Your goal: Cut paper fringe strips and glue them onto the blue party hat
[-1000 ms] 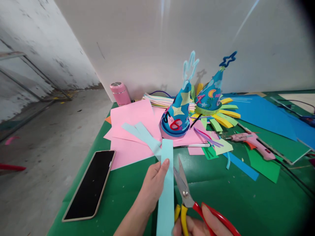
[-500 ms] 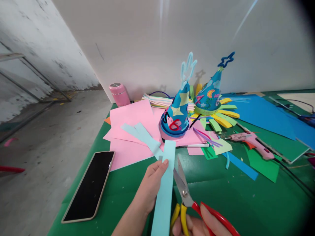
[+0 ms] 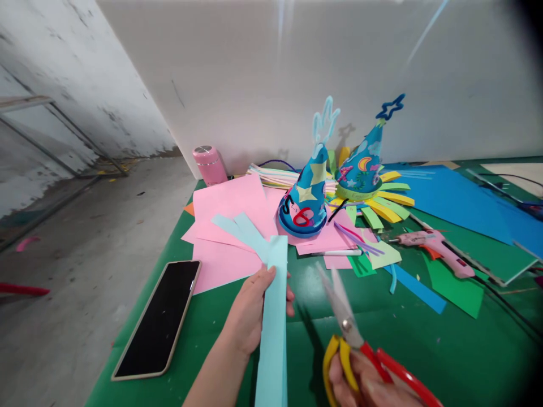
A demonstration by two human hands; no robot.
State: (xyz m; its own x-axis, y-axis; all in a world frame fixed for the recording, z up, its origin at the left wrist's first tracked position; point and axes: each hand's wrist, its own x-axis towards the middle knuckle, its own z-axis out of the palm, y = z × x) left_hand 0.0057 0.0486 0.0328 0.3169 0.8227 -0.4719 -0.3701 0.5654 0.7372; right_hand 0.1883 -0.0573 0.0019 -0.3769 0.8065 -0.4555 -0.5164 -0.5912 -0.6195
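Note:
In my left hand (image 3: 250,308) is a long light-blue paper strip (image 3: 274,328), pinched between thumb and fingers near its top end and running down out of view. My right hand (image 3: 360,379) grips a pair of scissors (image 3: 345,322) with red and yellow handles. Their blades are slightly parted, point away from me and stand to the right of the strip, apart from it. Beyond my left hand, light-blue paper pieces (image 3: 241,230) lie on pink paper sheets (image 3: 224,203). Behind the strip stands a blue cone hat (image 3: 311,175) with "5" and "6" on it.
A phone (image 3: 159,319) lies at the table's left edge. A pink bottle (image 3: 211,165) stands at the back. A second cone hat (image 3: 360,164) with a paper-strip fringe is behind. On the right lie a pink glue gun (image 3: 436,249) with a cord and blue sheets (image 3: 453,198).
The scissors have moved right, away from the paper strip, with their blades a little closer together. My left hand and the strip have shifted slightly left.

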